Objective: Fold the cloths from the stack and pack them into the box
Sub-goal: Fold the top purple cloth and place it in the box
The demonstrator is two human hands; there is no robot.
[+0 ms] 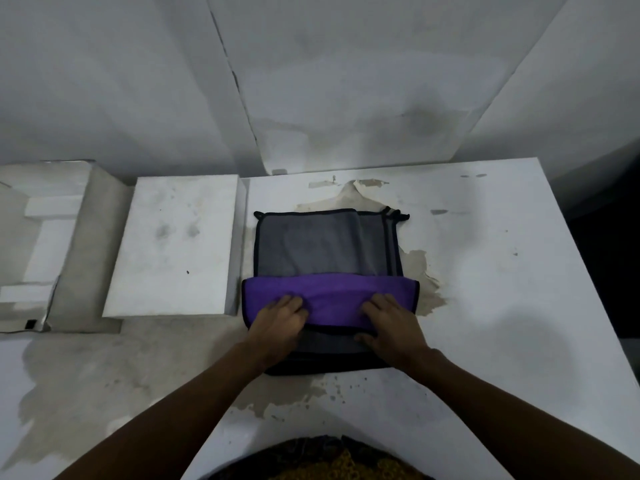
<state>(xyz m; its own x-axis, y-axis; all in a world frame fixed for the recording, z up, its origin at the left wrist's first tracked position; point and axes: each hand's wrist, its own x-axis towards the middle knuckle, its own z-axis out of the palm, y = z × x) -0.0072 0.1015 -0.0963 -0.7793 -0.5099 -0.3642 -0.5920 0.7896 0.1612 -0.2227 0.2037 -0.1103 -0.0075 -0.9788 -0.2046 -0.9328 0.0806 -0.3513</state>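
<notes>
A stack of grey cloths (pixel 311 244) with black edging lies on the white table (pixel 485 271), in the middle of the view. On its near half lies a purple cloth (pixel 329 296), folded into a wide band. My left hand (pixel 280 323) grips the band's near edge on the left. My right hand (pixel 391 323) grips the same edge on the right, fingers on top and thumb under the black hem. A white box (pixel 38 237) stands open at the far left.
A flat white block (pixel 173 244) lies between the box and the stack, touching the stack's left side. The table top is stained and peeling around the cloths. White walls rise close behind. The table's right edge runs off diagonally.
</notes>
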